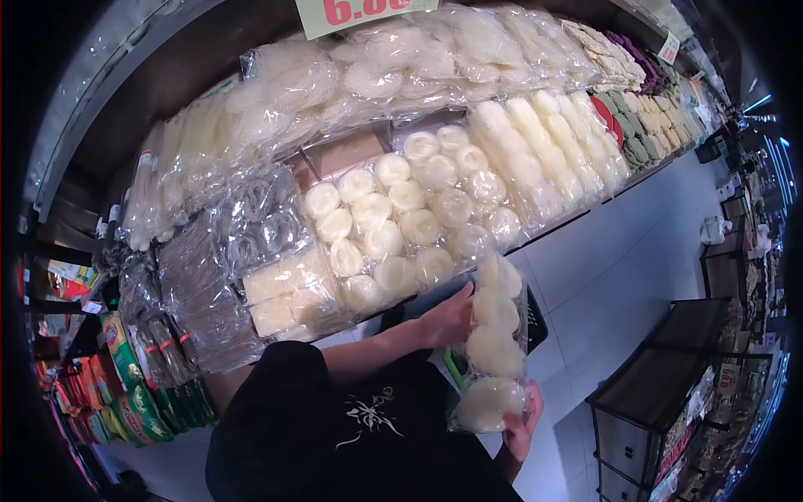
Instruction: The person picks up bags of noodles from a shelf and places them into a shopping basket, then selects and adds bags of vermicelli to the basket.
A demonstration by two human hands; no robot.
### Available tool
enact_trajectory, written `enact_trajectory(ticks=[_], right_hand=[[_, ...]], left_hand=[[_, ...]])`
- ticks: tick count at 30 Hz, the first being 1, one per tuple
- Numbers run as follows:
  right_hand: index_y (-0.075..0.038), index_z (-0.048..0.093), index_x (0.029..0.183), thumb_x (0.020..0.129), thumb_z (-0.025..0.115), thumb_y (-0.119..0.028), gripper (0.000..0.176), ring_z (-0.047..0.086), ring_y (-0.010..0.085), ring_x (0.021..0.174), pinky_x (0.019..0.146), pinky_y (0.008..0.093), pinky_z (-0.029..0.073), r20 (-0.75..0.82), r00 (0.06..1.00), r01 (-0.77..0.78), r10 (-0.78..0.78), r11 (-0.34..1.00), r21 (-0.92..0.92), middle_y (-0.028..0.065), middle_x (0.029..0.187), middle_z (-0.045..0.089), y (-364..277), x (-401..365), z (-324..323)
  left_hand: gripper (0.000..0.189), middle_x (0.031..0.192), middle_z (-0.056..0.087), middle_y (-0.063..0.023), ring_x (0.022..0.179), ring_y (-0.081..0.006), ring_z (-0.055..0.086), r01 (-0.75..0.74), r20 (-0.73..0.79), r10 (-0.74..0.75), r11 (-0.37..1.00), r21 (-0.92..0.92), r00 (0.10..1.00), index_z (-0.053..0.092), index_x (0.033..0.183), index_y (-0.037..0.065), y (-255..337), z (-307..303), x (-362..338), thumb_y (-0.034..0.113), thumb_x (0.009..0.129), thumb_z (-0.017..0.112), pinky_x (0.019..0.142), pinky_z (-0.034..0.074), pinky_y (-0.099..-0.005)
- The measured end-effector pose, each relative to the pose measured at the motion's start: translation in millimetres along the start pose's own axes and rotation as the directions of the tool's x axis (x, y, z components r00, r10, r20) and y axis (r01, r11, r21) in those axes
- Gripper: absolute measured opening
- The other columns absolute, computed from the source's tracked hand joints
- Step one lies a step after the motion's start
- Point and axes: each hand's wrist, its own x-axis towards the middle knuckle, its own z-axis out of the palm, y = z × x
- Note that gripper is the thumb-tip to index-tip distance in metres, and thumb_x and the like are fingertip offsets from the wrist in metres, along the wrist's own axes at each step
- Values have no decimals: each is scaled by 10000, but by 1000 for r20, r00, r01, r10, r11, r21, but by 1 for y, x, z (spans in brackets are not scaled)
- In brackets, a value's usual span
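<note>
A long clear pack of dried noodle nests, pale and round in a row, is held in front of my body. My left hand is closed at its upper left edge, the fingertips partly hidden by the pack. Lower down, my right hand grips the bottom right end, thumb against the plastic. Behind the pack shows part of a dark shopping basket with a green handle. Similar packs of noodle nests lie on the display just beyond my left hand.
The slanted display holds packs of white noodles, long noodle rolls, grey noodles and block-shaped pale noodles. A price sign hangs above. A dark-framed shelf unit stands to the right across the tiled floor.
</note>
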Motion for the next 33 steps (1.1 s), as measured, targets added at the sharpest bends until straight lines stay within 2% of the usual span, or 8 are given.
enact_trajectory(ticks=[3, 9, 16, 18, 19, 21, 25, 33], right_hand=[[-31, 528, 976, 670, 760, -150, 402, 530, 96, 820, 760, 241, 427, 233, 972, 40, 20, 968, -248, 10, 895, 561, 10, 41, 10], [-22, 587, 989, 789, 709, -77, 240, 539, 71, 769, 685, 220, 435, 48, 998, -29, 45, 954, -297, 8, 918, 618, 127, 171, 47], [-10, 595, 1028, 801, 723, -94, 274, 549, 80, 728, 615, 207, 415, -295, 939, -228, 176, 961, -154, 28, 881, 628, 174, 234, 79], [-12, 563, 1117, 811, 731, -121, 366, 574, 98, 780, 640, 219, 433, -333, 942, -99, 51, 987, -129, 53, 910, 642, 182, 236, 77], [-12, 563, 1117, 811, 731, -121, 366, 574, 98, 780, 640, 219, 433, -348, 936, -109, 59, 986, -125, 53, 910, 642, 181, 234, 77], [-19, 470, 1253, 825, 717, -94, 500, 594, 123, 840, 707, 237, 473, -333, 939, -141, 83, 978, -155, 93, 991, 641, 180, 224, 74], [-41, 341, 1344, 818, 670, 4, 622, 610, 153, 889, 771, 259, 508, -272, 962, -3, -34, 991, -133, 161, 1121, 590, 184, 181, 63], [-29, 502, 1190, 866, 565, 17, 333, 647, 169, 809, 685, 273, 532, -363, 903, -222, 232, 973, 71, 123, 963, 659, 220, 87, -40]], left_hand=[[564, 1403, 433, -126, 1259, -273, 458, -346, -98, 358, 930, 122, 929, 346, 1390, 54, 70, 47, -33, 447, 988, 391, 1075, 355, -424], [551, 1230, 553, -116, 1042, -268, 613, -482, -453, 688, 723, 495, 567, 419, 1317, 61, 186, -43, -25, 327, 892, 647, 843, 534, -455], [593, 1245, 537, -156, 1096, -285, 574, -409, -606, 572, 820, 401, 553, 423, 1302, 59, 247, -135, 12, 308, 845, 705, 885, 496, -432], [678, 1340, 447, -196, 1213, -327, 478, -95, -524, 803, 567, 818, 284, 337, 1364, -22, 248, -140, 25, 256, 851, 681, 972, 424, -461], [678, 1340, 447, -196, 1213, -327, 478, -82, -530, 795, 574, 815, 295, 337, 1364, -22, 244, -128, 23, 256, 851, 681, 972, 424, -461], [839, 1419, 323, -261, 1352, -403, 268, 186, 116, 987, -94, 978, -114, 222, 1462, 69, 232, -112, 19, 259, 800, 702, 1094, 239, -506], [690, 1520, 90, -282, 1412, -445, 42, 575, 123, 955, -262, 775, 269, 350, 1434, 86, 218, -123, 27, 369, 856, 600, 1129, 108, -523], [546, 1516, 143, -270, 1414, -444, 40, 570, 218, 951, -307, 762, 222, 414, 1393, 57, 228, -123, 44, 312, 919, 509, 1124, 122, -547]])
